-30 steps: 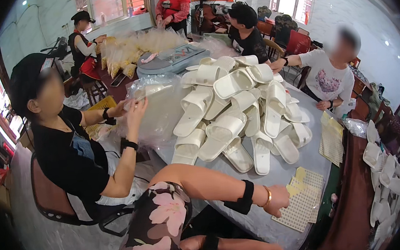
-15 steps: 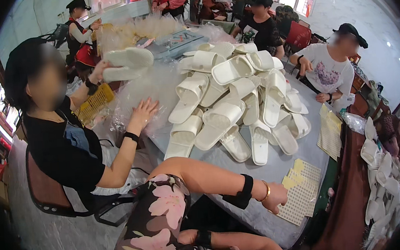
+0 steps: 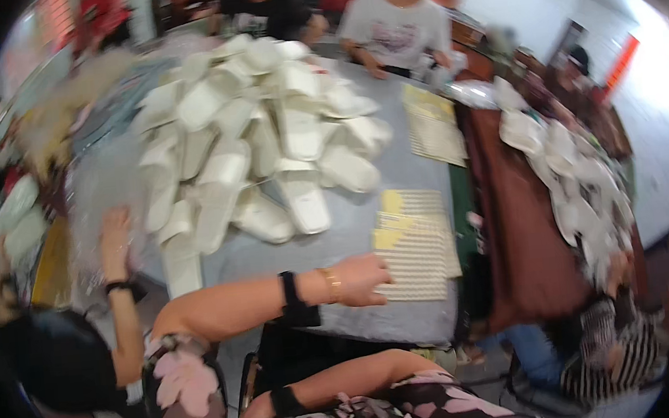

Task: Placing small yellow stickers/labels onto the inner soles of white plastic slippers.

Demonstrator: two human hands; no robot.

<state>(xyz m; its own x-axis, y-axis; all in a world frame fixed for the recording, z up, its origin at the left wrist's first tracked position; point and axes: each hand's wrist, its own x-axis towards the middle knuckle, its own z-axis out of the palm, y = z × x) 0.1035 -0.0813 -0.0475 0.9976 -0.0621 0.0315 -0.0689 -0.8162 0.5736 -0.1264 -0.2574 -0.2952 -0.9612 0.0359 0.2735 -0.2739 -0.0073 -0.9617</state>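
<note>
My left hand, with a gold bracelet and a black band on its arm, reaches across the table to the left edge of some sticker sheets. Its fingers are curled together there; whether anything is between them is too blurred to make out. The sheets are pale with rows of small marks and bare yellow patches. My right arm lies across my body, and my right hand sits by my floral left sleeve, its fingers hidden. Beyond my left hand rises a heap of white slide slippers.
Another sticker sheet lies farther back on the grey table. To my left a co-worker's hand rests on clear plastic bags. More people sit across the table. More white slippers lie at the right, beyond a brown surface.
The view has swung to the right, blurring the picture. My left hand has gone from over the sheets to their left edge. My right arm stays folded across my body.
</note>
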